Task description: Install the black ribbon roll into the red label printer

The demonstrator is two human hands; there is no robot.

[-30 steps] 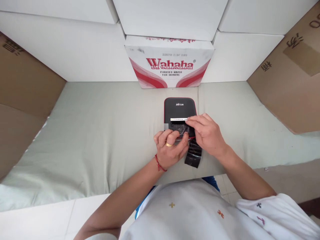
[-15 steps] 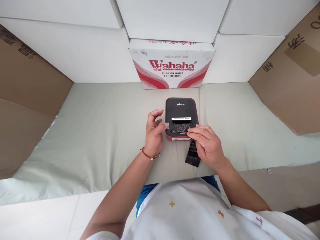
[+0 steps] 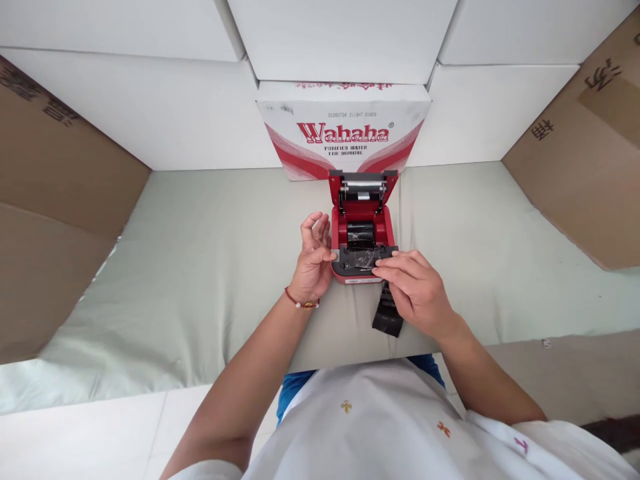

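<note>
A red and black label printer stands on the cloth with its lid raised. Inside it lies a black roll. A crinkled black strip lies over the front part, and a loose black strip hangs down below the front right corner. My left hand is at the printer's left side, thumb on the grey latch, other fingers raised and apart. My right hand grips the front right corner, fingertips over the edge by the strip; its thumb is mostly hidden.
Behind the printer stands a white and red Wahaha water carton, close to the raised lid. White boxes form a wall at the back. Brown cartons stand at the left and right. Pale green cloth covers the table.
The printer's lid has swung up and back, showing the red inside and the black roll. Both hands stay at the printer's sides, nearly unmoved.
</note>
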